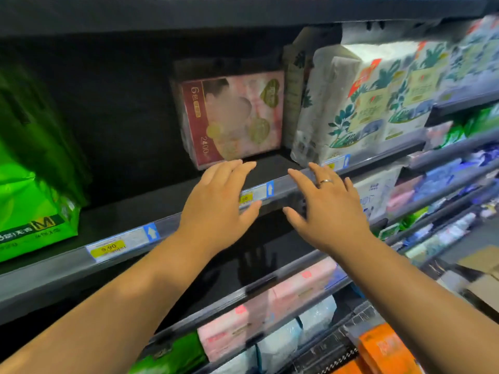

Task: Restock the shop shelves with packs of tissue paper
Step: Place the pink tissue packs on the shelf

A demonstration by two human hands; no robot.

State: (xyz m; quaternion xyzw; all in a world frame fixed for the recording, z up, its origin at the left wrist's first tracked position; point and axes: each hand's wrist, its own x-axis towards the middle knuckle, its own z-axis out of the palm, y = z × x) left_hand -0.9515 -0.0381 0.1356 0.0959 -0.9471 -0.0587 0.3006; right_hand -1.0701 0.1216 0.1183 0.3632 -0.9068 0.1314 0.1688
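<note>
**Red pack (232,117) waits, hands empty**

Our fingers (243,167) lie straight and spread, holding nothing. Our left hand (218,203) and right hand (326,209) hover over the front edge of the shelf (135,209), near the red pack, which stands upright further back, beside white packs (364,103). We judge it light, squashy and slick in its film: best pressed between flat palms on its two sides.

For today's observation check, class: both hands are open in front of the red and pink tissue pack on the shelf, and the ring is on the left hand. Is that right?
No. The head view shows the ring on the right hand, not the left hand. Both hands are indeed open in front of the red and pink tissue pack on the shelf.
</note>
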